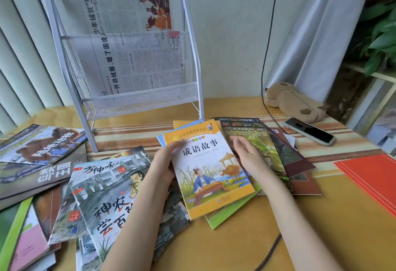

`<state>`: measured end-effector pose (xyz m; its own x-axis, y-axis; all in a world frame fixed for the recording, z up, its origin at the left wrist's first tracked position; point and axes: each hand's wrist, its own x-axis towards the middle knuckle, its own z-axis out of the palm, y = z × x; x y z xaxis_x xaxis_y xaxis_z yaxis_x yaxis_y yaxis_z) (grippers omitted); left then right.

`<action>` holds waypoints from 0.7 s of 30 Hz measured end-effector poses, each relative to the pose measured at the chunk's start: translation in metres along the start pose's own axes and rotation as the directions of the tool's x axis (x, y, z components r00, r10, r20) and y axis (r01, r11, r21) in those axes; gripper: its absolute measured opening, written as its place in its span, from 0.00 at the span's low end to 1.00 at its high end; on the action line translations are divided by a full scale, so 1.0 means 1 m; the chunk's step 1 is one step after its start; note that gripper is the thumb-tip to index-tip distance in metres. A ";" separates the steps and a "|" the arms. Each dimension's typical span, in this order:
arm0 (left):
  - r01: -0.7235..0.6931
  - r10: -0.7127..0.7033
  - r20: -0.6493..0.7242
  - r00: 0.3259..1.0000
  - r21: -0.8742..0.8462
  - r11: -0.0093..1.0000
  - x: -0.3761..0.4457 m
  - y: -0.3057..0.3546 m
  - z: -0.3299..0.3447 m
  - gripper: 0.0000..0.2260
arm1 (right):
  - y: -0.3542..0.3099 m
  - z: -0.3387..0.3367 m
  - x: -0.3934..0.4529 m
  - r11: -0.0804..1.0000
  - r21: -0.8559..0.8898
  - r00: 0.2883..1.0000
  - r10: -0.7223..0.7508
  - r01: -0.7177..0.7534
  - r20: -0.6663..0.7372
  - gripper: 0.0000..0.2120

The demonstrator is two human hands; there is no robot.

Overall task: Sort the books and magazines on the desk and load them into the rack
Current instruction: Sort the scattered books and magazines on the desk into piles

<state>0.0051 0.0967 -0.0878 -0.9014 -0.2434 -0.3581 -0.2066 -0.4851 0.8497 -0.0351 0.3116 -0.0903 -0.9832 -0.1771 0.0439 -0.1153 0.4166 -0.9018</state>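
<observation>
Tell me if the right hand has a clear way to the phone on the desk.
Probably yes: the right hand rests open on the green book, and only flat books lie between it and the phone.

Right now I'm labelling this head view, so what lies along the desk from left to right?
Camel-cover magazine → ink-painted storybook → left hand → yellow idiom storybook → right hand → green animal encyclopedia → black phone → red folder.
</observation>
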 end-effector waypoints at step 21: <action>-0.070 0.061 -0.035 0.998 -0.397 0.915 0.000 0.011 -0.012 0.12 | -0.014 -0.012 0.009 0.962 -0.202 0.983 -0.182 0.185 0.036 0.12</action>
<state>0.0068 0.0816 -0.0831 -0.8984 -0.3020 -0.3189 0.0251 -0.7602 0.6491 -0.0443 0.3148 -0.0721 -0.9401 -0.2823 0.1913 -0.3217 0.5482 -0.7720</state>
